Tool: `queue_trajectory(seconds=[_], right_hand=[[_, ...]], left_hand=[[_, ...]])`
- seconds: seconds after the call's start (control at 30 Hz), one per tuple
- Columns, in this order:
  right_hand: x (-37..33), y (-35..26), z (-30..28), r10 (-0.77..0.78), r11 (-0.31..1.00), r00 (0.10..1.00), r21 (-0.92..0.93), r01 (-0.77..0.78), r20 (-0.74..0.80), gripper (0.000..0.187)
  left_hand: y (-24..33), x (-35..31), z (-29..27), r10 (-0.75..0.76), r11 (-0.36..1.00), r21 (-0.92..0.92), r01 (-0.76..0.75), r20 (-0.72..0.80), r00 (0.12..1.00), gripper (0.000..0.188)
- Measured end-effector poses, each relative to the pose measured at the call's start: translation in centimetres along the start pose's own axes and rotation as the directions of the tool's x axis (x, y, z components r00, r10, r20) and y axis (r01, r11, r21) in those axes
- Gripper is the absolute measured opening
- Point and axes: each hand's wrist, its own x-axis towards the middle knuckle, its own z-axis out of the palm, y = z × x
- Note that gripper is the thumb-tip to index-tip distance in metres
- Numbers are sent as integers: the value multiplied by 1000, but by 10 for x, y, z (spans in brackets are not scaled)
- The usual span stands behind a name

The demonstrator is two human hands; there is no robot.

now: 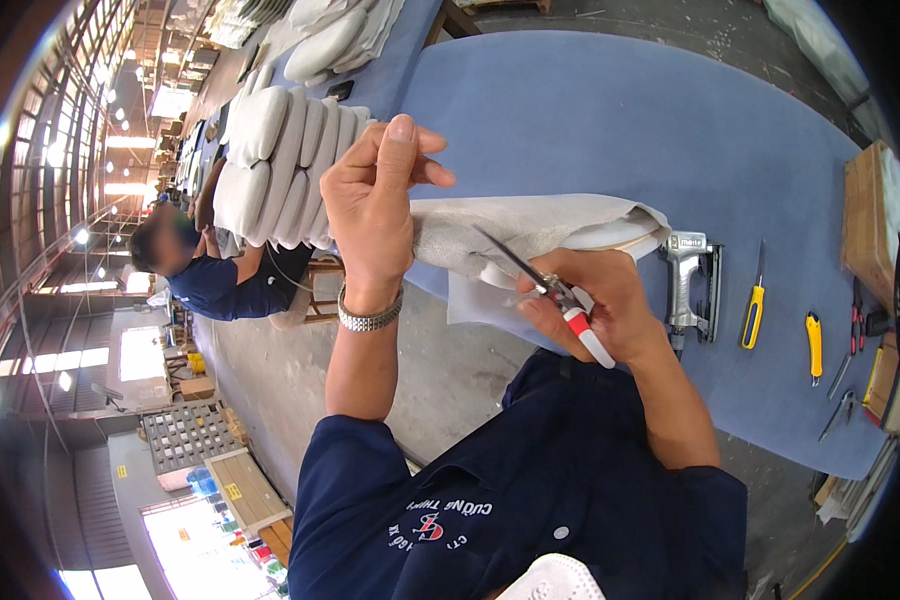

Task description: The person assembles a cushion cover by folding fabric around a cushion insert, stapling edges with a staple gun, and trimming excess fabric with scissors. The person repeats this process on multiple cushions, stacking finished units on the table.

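A light grey, fabric-covered padded piece (pixel 530 220) lies at the near edge of the blue-topped table, a pale sheet (pixel 490 305) hanging below it. My right hand (pixel 610 295) is closed around scissors (pixel 580 325) with red and white handles. Their dark blades point up and left, across the grey fabric. My left hand (pixel 375 195), a metal watch on its wrist, is raised beside the piece's left end. Its fingers are curled and the thumb is pressed toward the index finger; whatever they pinch, if anything, cannot be made out.
On the blue table (pixel 610 110), right of the padded piece, are a staple gun (pixel 688 285), a yellow screwdriver (pixel 755 305), a yellow cutter knife (pixel 815 345) and pliers (pixel 840 412). A cardboard box (pixel 865 215) stands beyond. Grey cushions (pixel 270 180) are stacked at left, near a seated person (pixel 210 285).
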Motion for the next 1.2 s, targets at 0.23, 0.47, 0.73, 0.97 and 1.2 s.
queue_trajectory(seconds=[0.23, 0.47, 0.73, 0.97, 1.2], right_hand=[[2, 0, 1, 165, 985, 966, 71, -154, -201, 41], [-4, 2, 7, 84, 986, 986, -129, -104, -147, 24], [-4, 6, 7, 77, 996, 961, -18, -85, -267, 11], [-3, 16, 7, -203, 952, 943, -279, 127, -263, 20], [3, 11, 9, -117, 984, 934, -168, 62, -337, 18]], left_hand=[[-4, -1, 2, 46, 998, -37, -48, -55, 997, 37], [-3, 0, 3, 68, 997, -36, -70, -62, 996, 36], [1, -4, 7, 132, 991, -29, -134, -64, 989, 34], [-3, -4, 9, 261, 950, 157, -268, 64, 963, 27], [-3, -2, -2, 218, 934, 194, -300, 353, 910, 16]])
